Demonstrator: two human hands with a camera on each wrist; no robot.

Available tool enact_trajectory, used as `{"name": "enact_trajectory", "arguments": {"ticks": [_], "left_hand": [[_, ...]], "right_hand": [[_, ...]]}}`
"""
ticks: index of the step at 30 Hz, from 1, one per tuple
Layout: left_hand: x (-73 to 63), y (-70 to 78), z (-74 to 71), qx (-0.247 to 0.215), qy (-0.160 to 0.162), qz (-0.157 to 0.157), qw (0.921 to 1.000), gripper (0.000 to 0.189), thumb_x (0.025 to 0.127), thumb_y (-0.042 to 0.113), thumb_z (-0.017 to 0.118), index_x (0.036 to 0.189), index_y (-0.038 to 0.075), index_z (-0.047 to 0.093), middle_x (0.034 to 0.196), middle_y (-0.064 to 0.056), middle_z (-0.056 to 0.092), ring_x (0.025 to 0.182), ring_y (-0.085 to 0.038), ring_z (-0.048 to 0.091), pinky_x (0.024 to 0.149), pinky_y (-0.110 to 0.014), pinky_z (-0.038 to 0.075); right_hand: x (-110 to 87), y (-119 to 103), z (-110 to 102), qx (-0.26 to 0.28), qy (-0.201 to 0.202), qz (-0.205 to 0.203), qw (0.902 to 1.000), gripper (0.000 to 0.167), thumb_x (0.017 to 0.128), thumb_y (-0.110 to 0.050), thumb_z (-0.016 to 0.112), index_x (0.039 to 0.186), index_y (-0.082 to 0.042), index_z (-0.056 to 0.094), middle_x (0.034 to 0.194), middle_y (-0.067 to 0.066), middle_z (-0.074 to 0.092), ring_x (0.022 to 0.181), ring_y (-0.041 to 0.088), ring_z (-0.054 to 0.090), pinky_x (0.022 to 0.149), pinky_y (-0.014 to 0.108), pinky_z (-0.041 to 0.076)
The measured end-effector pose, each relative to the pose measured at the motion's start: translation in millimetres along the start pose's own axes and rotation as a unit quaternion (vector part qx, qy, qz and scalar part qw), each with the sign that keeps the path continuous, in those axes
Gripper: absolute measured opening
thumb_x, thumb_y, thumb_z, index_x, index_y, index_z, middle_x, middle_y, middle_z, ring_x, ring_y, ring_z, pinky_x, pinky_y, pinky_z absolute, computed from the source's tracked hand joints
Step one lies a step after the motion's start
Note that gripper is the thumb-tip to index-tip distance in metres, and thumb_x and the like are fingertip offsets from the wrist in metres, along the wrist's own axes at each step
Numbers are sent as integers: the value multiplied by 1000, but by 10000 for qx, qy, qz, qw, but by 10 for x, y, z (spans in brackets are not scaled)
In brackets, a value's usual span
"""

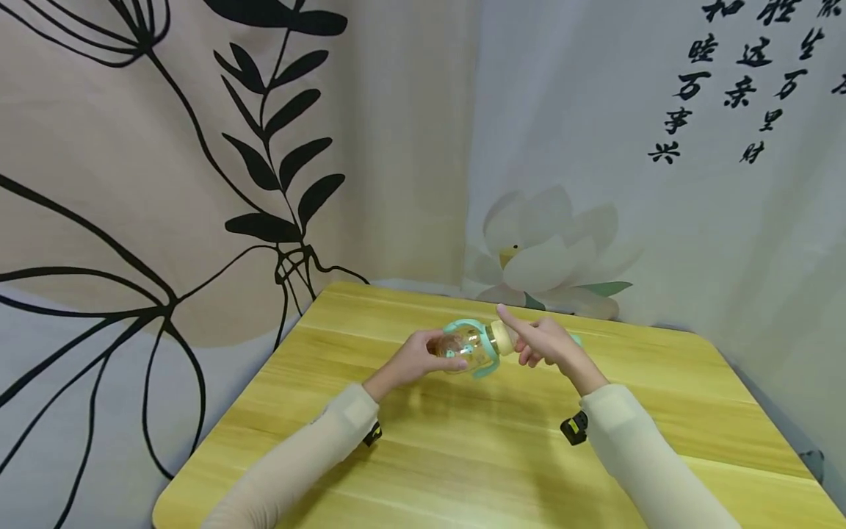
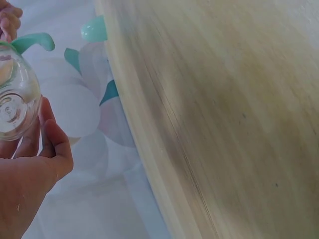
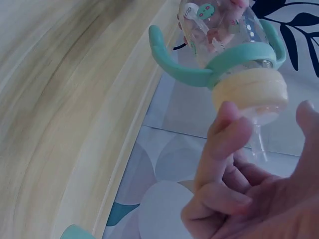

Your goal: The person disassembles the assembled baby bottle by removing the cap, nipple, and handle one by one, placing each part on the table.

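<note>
My left hand (image 1: 423,354) grips a clear baby bottle (image 1: 465,345) by its body and holds it tilted on its side above the table. The bottle has mint-green handles (image 3: 244,57), a cream collar (image 3: 251,92) and a clear spout (image 3: 257,143) that points toward my right palm. In the left wrist view, the bottle's round base (image 2: 12,112) shows above my left fingers. My right hand (image 1: 545,344) is beside the collar, thumb raised apart and the other fingers bent. One fingertip is at the collar's edge; whether it touches, I cannot tell.
A mint-green rounded piece (image 2: 94,29), perhaps a cap, sits near the far edge of the wooden table (image 1: 463,455), partly behind my right hand in the head view. A printed curtain (image 1: 410,147) hangs just past that edge.
</note>
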State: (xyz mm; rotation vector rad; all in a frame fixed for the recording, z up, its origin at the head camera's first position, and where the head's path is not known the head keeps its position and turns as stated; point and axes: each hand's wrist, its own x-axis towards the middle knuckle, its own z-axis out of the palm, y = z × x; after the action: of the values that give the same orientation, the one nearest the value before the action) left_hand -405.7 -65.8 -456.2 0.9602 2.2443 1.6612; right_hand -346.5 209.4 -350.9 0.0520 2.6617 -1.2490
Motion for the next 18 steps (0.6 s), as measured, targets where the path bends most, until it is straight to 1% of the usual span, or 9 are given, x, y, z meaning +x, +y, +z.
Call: {"name": "enact_trajectory", "arguments": {"ticks": [2,3,5,7,10,13,15,16,18], "left_hand": [[12,-5,-3,18,25,25,10000,49,90,42,87,128,16,72,111,-2,75,96,-20,68,85,-48,59],[17,-3,-5,32,34,17,10000,48,90,42,87,128,16,73,112,-2,75,97,-20,68,85,-49,59],[29,8,-12,27,40,17,10000,48,90,42,87,128,16,72,113,-2,75,99,-21,68,85,-45,59],[41,21,-18,-2,34,23,10000,48,90,41,86,128,16,72,113,-2,75,99,-22,68,85,-42,59],[52,29,-28,-12,33,40,10000,47,91,40,86,128,16,72,114,-2,75,100,-21,69,85,-38,59],[49,16,-39,-12,49,-5,10000,47,91,42,85,129,17,72,115,-2,75,99,-20,68,87,-47,59],[36,-7,-49,-37,55,-51,10000,50,91,45,84,130,15,71,115,-2,74,97,-19,66,88,-54,58],[26,-17,-53,-73,48,-80,9999,52,92,46,84,131,14,71,116,-2,74,98,-19,66,90,-57,57],[1,-45,-64,-160,29,-147,9998,57,92,48,83,136,13,69,121,-2,74,106,-17,66,97,-57,55]], "right_hand": [[18,-8,-3,-115,-29,140,9998,93,91,-91,41,83,-3,70,65,6,69,53,12,54,52,26,39],[23,-10,-6,-141,-49,166,9998,94,91,-92,40,81,-3,70,63,5,67,52,12,50,50,26,35],[40,-10,-14,-197,-89,180,9996,96,90,-92,40,80,-2,72,61,4,65,51,11,46,51,26,31],[50,-16,-19,-153,-141,121,9997,92,92,-89,45,80,-2,71,61,3,65,52,11,47,52,26,33],[62,-28,-36,67,-285,-2,9996,80,94,-80,54,84,-3,70,65,4,69,56,11,55,54,25,36],[68,-34,-69,193,-458,-103,9987,69,95,-73,60,95,-4,69,80,6,75,70,15,65,61,27,40],[73,-20,-89,263,-533,-256,9979,65,96,-67,64,110,-3,69,98,8,77,84,19,69,71,32,44],[73,-7,-97,260,-541,-418,9973,62,97,-63,66,117,-3,67,107,9,76,93,22,69,78,35,46],[76,40,-113,344,-480,-848,9946,57,98,-53,71,127,-4,64,121,13,71,106,26,67,90,42,50]]}}
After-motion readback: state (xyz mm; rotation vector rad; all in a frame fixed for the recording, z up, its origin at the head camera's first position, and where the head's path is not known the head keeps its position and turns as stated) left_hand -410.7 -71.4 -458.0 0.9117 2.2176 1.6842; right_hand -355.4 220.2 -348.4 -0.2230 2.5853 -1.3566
